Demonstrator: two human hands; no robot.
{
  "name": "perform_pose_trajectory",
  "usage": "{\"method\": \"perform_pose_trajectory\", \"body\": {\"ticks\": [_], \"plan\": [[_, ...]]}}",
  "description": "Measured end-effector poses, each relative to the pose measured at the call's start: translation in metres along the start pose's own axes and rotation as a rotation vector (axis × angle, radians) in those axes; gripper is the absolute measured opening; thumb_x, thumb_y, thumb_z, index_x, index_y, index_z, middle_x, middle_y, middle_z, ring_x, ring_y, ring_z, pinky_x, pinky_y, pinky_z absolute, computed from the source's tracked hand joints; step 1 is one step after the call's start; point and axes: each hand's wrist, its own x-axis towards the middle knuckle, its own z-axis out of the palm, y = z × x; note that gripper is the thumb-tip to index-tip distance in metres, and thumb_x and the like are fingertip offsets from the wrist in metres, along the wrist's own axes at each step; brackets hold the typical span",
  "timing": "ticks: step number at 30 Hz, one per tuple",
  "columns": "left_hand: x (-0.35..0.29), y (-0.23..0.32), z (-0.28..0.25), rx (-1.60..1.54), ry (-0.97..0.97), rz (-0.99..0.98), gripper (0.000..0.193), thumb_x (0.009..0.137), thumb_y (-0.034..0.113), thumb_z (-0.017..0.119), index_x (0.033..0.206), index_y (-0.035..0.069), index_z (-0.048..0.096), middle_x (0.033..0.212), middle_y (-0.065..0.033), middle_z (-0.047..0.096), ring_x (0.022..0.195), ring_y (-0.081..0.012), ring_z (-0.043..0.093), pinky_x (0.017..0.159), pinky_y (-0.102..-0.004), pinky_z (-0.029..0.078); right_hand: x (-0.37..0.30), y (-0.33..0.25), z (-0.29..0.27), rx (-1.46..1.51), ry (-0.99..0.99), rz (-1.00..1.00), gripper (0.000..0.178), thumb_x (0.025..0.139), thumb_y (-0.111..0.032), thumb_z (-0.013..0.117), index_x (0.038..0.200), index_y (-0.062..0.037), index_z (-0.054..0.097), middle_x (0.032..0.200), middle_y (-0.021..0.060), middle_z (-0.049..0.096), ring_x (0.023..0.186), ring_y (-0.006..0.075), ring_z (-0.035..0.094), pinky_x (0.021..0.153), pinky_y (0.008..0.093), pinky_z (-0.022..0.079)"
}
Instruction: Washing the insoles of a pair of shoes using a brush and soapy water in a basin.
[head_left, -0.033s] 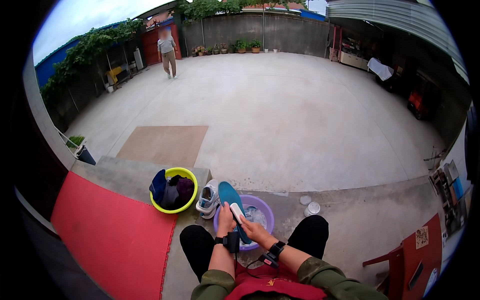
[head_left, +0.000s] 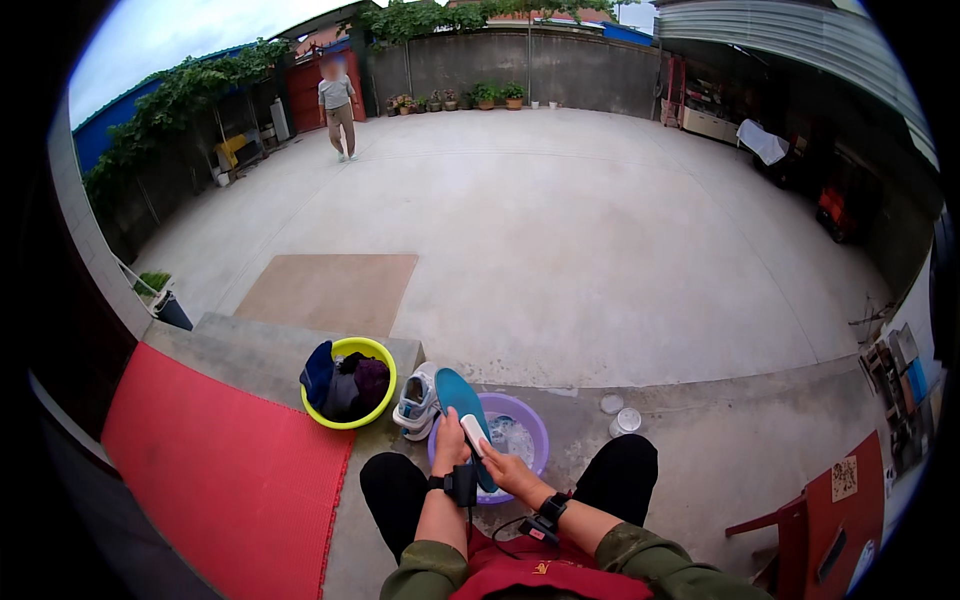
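Note:
A teal shoe insole is held at a slant over a purple basin. My left hand is closed round the left edge of the insole. In my right hand is a white-backed scrubbing brush, laid against the insole's face; its bristles are hidden. Sudsy water shows in the basin, with something pale blue and white partly in it. Just left of the basin, a pair of white sneakers stands on the concrete.
A yellow-green basin of dark clothes stands left of the sneakers, beside a red mat. A white tub sits right of the purple basin. At lower right is a red-brown table. Across the yard stands a person.
The brush and my right hand have slid slightly down along the insole. The whole view has shifted a little; both hands keep their hold.

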Motion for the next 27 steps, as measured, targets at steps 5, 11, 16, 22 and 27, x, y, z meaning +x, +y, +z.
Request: {"method": "perform_pose_trajectory", "body": {"ticks": [5,11,16,22,27], "plan": [[-0.035,-0.008,0.035,0.289,-0.107,-0.024,0.039,0.084,0.029,0.034,0.109,0.000,0.039,0.093,-0.0136,0.050,0.077,-0.0181,0.050,0.066,-0.0289,0.041,0.027,0.016,-0.029,-0.043,0.216,0.253,0.038,0.077,-0.019,0.046,0.114,-0.0108,0.040,0.080,0.0238,0.053,0.078,0.0361,0.052,0.063,0.0360,0.043],[-0.016,0.000,0.010,0.084,-0.044,0.009,0.040,0.084,0.032,0.032,0.108,0.000,0.039,0.095,-0.0126,0.049,0.087,-0.0211,0.048,0.074,-0.0300,0.038,-0.002,0.003,-0.005,0.021,0.040,0.048,0.041,0.075,-0.013,0.049,0.115,-0.0097,0.039,0.092,0.0262,0.049,0.090,0.0351,0.049,0.073,0.0323,0.040],[-0.006,-0.009,0.006,0.174,-0.069,0.075,0.034,0.084,0.029,0.032,0.103,0.002,0.040,0.088,-0.0104,0.049,0.074,-0.0189,0.050,0.061,-0.0305,0.042,0.027,0.015,-0.019,-0.004,0.236,0.017,0.041,0.076,-0.015,0.047,0.115,-0.0109,0.038,0.071,0.0248,0.052,0.067,0.0382,0.051,0.056,0.0411,0.041],[-0.022,-0.029,0.027,0.025,-0.212,-0.030,0.036,0.084,0.030,0.035,0.106,0.002,0.039,0.093,-0.0106,0.050,0.082,-0.0169,0.049,0.070,-0.0293,0.041,0.030,-0.005,-0.050,-0.070,0.196,0.137,0.040,0.076,-0.015,0.047,0.115,-0.0096,0.038,0.067,0.0235,0.052,0.061,0.0375,0.051,0.052,0.0395,0.040],[-0.027,0.005,0.021,-0.013,-0.054,0.057,0.037,0.085,0.029,0.032,0.102,-0.003,0.039,0.091,-0.0132,0.049,0.079,-0.0214,0.050,0.069,-0.0309,0.041,-0.019,0.001,-0.017,-0.077,0.139,-0.146,0.044,0.075,-0.012,0.049,0.117,-0.0128,0.036,0.078,0.0250,0.051,0.073,0.0391,0.050,0.060,0.0356,0.042]]}}
